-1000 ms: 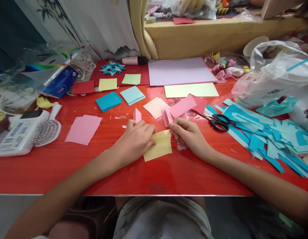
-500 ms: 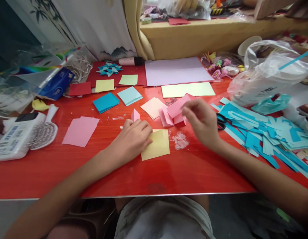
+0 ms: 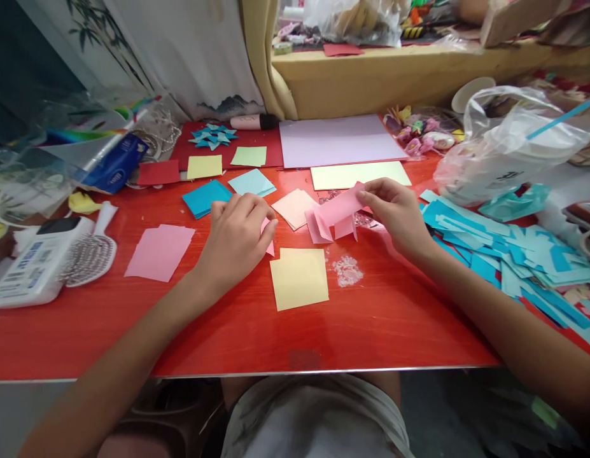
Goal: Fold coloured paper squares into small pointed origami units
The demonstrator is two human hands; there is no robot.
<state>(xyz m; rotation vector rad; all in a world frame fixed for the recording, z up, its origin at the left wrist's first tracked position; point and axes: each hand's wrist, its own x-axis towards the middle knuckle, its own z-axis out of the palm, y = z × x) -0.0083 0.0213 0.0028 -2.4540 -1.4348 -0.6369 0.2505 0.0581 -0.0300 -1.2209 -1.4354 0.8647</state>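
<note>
My left hand (image 3: 237,238) is closed over a small folded pink paper piece (image 3: 270,245) on the red table (image 3: 361,324). A folded pink strip (image 3: 340,207) is pinched by its right end in my right hand (image 3: 394,213), just above other folded pink pieces (image 3: 318,226). A yellow paper square (image 3: 299,278) lies flat and untouched in front of both hands. A patch of white crumbs or glue (image 3: 347,270) sits to its right.
Paper squares in blue (image 3: 206,196), light blue (image 3: 251,182) and peach (image 3: 295,207) lie behind the hands, with a pink sheet (image 3: 158,249) at left. Cut blue strips (image 3: 505,248) and a plastic bag (image 3: 514,143) fill the right. A hairbrush (image 3: 87,254) and a white device (image 3: 32,267) lie far left.
My left hand left the yellow square and moved back onto the small pink piece. My right hand rose from beside the yellow square and took the pink strip.
</note>
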